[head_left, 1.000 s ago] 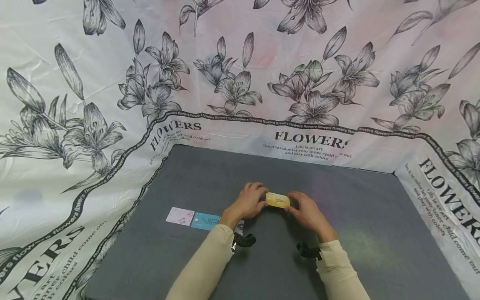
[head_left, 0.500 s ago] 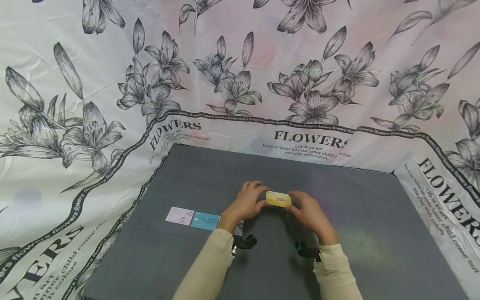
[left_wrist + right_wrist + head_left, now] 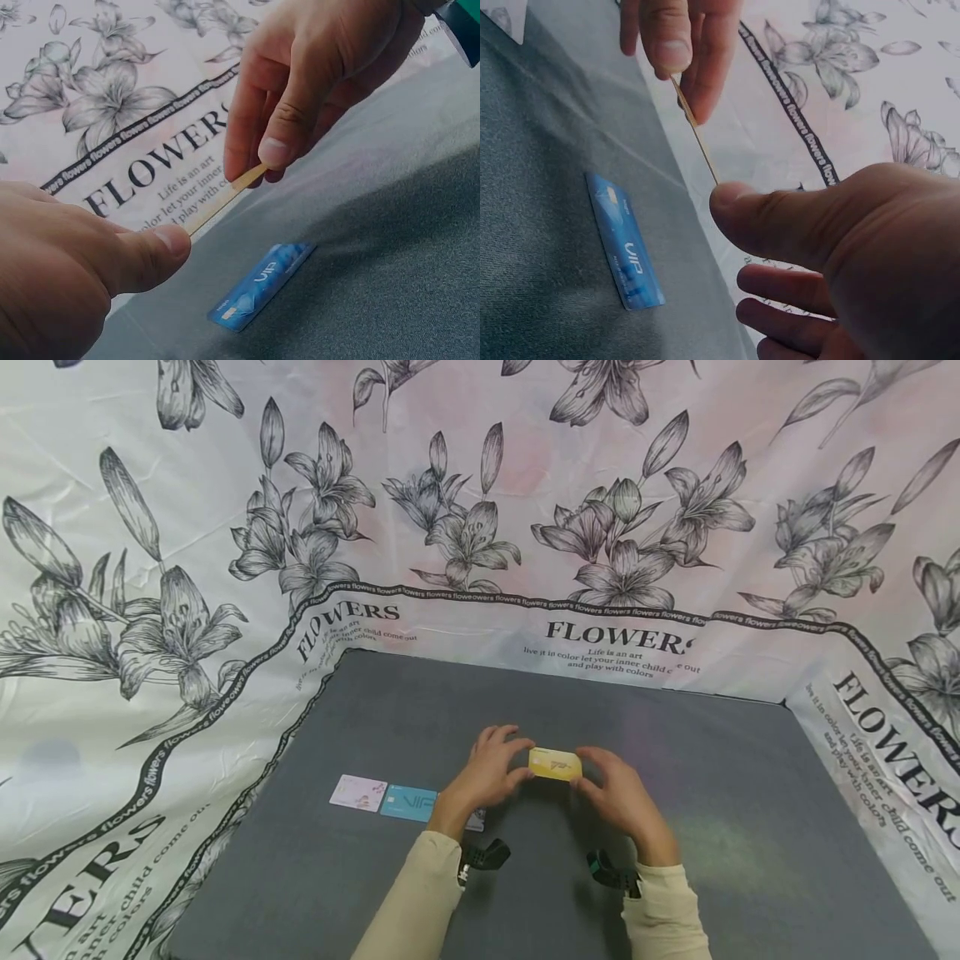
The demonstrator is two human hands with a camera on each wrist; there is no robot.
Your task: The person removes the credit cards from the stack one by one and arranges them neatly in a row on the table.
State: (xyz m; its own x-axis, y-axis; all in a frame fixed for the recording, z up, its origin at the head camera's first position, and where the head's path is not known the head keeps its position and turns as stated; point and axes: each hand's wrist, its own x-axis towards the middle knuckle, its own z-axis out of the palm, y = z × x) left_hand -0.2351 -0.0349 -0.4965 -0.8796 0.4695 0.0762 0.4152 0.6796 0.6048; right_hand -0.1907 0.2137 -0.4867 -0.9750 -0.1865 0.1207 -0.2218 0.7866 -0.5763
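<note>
Both hands hold a yellow card (image 3: 555, 765) by its two short ends, raised over the dark table. My left hand (image 3: 486, 772) pinches one end between thumb and fingers, and my right hand (image 3: 618, 789) pinches the other. In the left wrist view the card (image 3: 217, 208) appears nearly edge-on, running from one thumb to the other. Below it a dark blue VIP card (image 3: 262, 285) lies flat on the table; the right wrist view shows this blue card (image 3: 624, 240) too. In the head view, the held card and hands hide it.
Left of the hands, a pink flowered card (image 3: 358, 793) and a teal VIP card (image 3: 408, 803) lie in a row. A third card (image 3: 476, 819) there is mostly hidden by my left wrist. Flower-printed cloth (image 3: 480, 527) surrounds the grey table (image 3: 750, 827) at the back and sides.
The yellow card stays pinched in both hands. It has tilted slightly, so its printed face shows a little more, and my wrists have come down slightly in the head view.
</note>
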